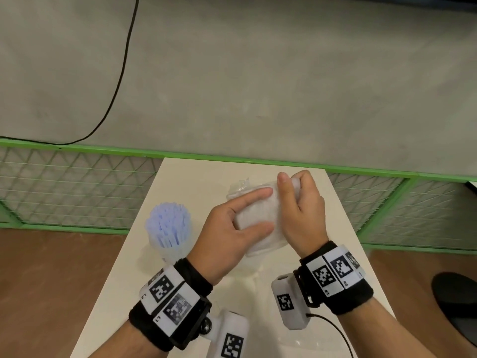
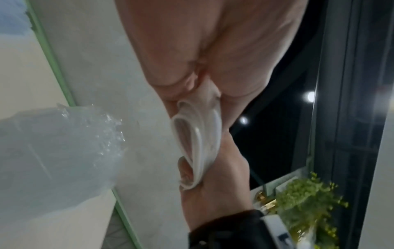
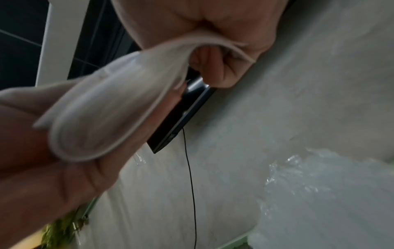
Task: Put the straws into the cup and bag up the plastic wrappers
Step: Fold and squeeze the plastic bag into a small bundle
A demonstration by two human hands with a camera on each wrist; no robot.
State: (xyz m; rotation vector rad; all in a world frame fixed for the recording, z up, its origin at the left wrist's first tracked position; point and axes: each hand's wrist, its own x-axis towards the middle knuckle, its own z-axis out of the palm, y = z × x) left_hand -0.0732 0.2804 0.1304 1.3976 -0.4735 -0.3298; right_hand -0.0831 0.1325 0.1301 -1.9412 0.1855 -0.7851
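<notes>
A clear cup full of pale blue straws stands upright at the table's left side. Over the middle of the table both hands hold a white, soft bag. My left hand pinches its left side between thumb and forefinger. My right hand grips its right edge with curled fingers. Crumpled clear plastic wrappers lie on the table just behind the bag. In the left wrist view the bag's rim is folded narrow between the two hands, with the wrappers to the left. The right wrist view shows the bag and the wrappers.
The white table is narrow, with edges close on both sides. A green mesh fence runs behind it. A black cable crosses the grey floor beyond. A dark round object sits low at the right.
</notes>
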